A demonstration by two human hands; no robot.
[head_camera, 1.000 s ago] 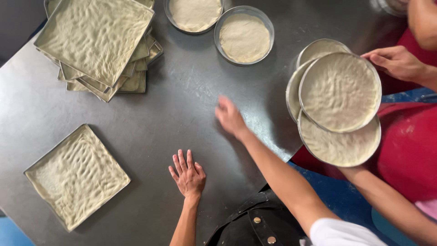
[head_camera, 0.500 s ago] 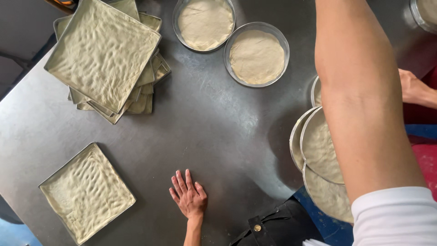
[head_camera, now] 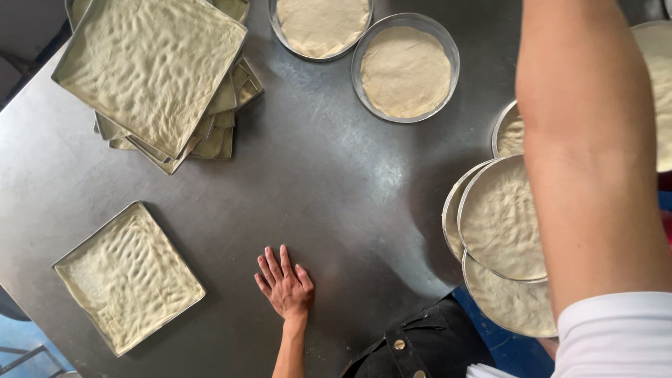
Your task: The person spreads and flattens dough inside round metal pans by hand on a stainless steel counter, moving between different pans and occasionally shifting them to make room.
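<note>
The left hand [head_camera: 285, 285] lies flat and open, palm down, on the dark grey metal bench [head_camera: 329, 182], holding nothing. The nearest thing to it is a single square metal tray of dimpled dough [head_camera: 128, 278], just to its left and near the bench's front edge. The right forearm [head_camera: 588, 154] reaches up over a stack of round metal pans with dough [head_camera: 500, 231]; the right hand is outside the view. A stack of square dough trays [head_camera: 157, 73] sits at the far left, and two round dough pans [head_camera: 406, 68] at the far edge. The bench middle lies bare.
</note>
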